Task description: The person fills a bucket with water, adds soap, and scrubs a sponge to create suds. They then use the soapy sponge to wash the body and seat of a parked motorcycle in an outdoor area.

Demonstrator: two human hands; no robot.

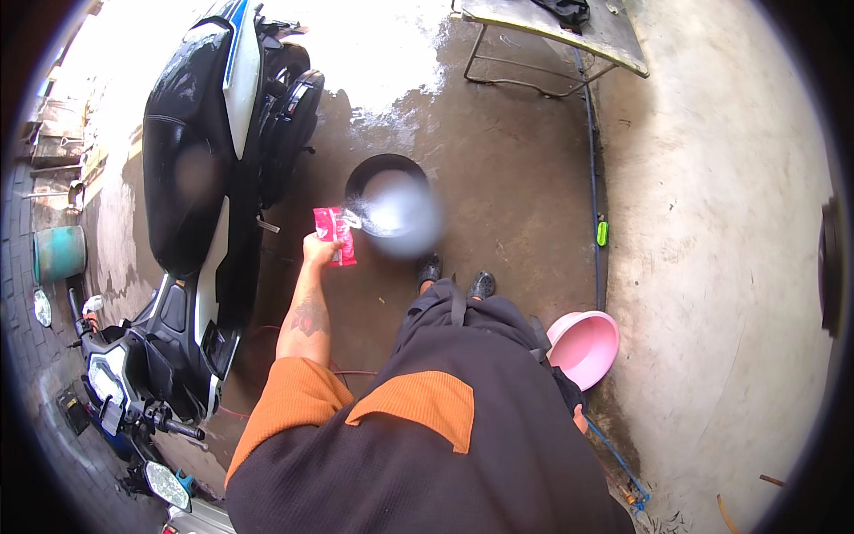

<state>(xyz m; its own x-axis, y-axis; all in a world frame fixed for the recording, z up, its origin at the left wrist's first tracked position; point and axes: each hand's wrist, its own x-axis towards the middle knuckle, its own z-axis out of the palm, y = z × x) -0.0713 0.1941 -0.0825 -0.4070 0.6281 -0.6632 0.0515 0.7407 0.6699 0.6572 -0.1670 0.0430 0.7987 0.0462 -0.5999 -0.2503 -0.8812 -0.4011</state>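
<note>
My left hand (321, 251) grips a pink and white plastic packet (343, 239), held out beside a round black tub (363, 175) that stands on the wet floor. Something whitish lies between the packet's upper end and the tub's near left side; whether it is powder or plastic I cannot tell. A pale blurred spot covers much of the tub, hiding its contents. Only a small part of my right hand (580, 419) shows low at my right side, against dark cloth, below a pink plastic basin (586, 350). Its fingers are mostly hidden.
A black and white motorcycle (183, 153) stands along the left. At the upper right is a folding table (560, 27) with dark cloth on it. A blue hose (592, 147) follows the foot of the right wall. My feet, in dark clogs (482, 285), are just below the tub.
</note>
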